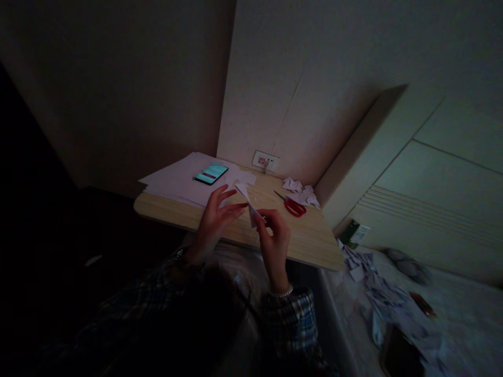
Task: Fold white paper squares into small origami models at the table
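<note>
Between my two hands, above the front part of the small wooden table [310, 246], is a folded piece of white paper [249, 203]. My right hand [273, 238] pinches its lower right end between thumb and fingers. My left hand [216, 217] has its fingers spread beside the paper; its fingertips come close to the paper's edge, and I cannot tell whether they touch it. To the right of the hands lie red-handled scissors [294, 207], blades pointing to the back left. Behind them are several folded paper pieces [301, 191].
Large white sheets [176, 178] cover the table's left side, with a lit phone [211, 174] on them. A wall socket [266, 161] sits just above the back edge. On the bed [463, 309] at right lie many paper pieces [377, 288] and a dark object [401, 351].
</note>
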The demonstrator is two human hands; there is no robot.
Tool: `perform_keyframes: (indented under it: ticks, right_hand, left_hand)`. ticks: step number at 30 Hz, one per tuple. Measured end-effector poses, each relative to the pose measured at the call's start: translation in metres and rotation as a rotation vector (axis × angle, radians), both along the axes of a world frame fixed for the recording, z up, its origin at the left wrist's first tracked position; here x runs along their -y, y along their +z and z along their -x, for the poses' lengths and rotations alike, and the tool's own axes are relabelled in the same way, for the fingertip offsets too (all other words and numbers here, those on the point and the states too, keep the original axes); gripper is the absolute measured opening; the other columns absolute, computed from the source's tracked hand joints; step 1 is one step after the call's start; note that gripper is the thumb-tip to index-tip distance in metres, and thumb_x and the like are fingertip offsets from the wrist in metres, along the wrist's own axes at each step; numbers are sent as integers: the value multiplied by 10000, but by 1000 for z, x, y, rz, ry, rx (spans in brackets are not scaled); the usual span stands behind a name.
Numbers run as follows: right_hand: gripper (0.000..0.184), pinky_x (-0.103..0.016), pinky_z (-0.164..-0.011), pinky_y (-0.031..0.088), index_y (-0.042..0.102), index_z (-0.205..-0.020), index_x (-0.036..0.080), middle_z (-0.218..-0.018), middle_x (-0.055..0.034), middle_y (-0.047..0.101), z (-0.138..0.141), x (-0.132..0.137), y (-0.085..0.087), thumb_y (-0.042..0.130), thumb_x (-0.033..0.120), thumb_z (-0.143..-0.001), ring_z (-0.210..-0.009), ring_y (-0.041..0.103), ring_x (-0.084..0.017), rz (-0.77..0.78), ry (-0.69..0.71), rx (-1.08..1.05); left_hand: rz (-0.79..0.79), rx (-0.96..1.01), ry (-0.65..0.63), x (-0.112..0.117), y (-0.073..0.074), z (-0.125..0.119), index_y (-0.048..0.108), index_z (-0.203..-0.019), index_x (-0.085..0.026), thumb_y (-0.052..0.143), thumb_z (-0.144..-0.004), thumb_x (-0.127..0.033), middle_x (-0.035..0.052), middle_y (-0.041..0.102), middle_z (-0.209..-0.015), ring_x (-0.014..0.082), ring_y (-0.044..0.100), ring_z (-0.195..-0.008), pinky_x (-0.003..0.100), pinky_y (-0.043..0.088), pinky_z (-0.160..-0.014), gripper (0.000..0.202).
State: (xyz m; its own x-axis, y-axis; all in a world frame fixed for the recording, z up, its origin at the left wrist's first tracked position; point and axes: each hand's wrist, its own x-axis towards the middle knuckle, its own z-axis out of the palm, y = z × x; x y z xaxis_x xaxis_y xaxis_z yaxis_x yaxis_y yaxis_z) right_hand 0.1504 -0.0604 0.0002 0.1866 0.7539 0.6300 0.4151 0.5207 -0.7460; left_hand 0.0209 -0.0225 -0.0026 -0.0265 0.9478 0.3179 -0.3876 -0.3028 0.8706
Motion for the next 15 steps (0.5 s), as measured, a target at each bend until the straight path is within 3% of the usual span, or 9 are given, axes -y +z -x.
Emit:
perform_keyframes:
  ticks: [4, 7, 9, 12, 15]
  right_hand:
    - [129, -259, -630, 449, 662, -845, 189, -748, -10, 625, 2, -2, -2, 551, 253, -854, -677, 561, -129, 30, 110, 33]
    - [131, -268, -660, 460, 680, -833, 196, -775, -21, 652, 2, -4, -3, 553, 225, -849, -715, 583, -142, 18, 140, 61]
    - [141, -284, -708, 468, 686, -834, 203, -810, -28, 670, 1, -5, -4, 546, 206, -847, -762, 600, -155, 5, 148, 70]
    - [156, -304, -783, 468, 682, -857, 209, -868, -36, 685, 2, -5, -5, 530, 178, -846, -831, 612, -169, -18, 167, 88]
    - [155, -290, -755, 465, 663, -833, 206, -830, -31, 663, 3, -5, -4, 513, 169, -849, -797, 597, -162, -24, 150, 139]
  left_hand:
    - [16, -69, -152, 0, 1, -3, 597, -1008, -152, 752, -613, -282, 81, 687, -1010, 224, 651, -926, 343, 500, -872, 444]
    - [-12, -158, -192, 1, 2, -4, 651, -847, -137, 730, -643, -337, 63, 714, -882, 227, 647, -889, 332, 496, -855, 297]
    - [-15, -173, -192, 2, 1, -5, 664, -832, -143, 708, -669, -366, 54, 713, -864, 215, 641, -873, 305, 500, -818, 280]
    - [57, -79, -211, 4, -1, -6, 669, -825, -165, 663, -711, -433, 40, 705, -849, 187, 640, -840, 268, 512, -749, 291]
    - [140, 48, -213, 5, -3, -7, 656, -731, -170, 682, -688, -450, 25, 689, -790, 172, 640, -791, 264, 526, -723, 285]
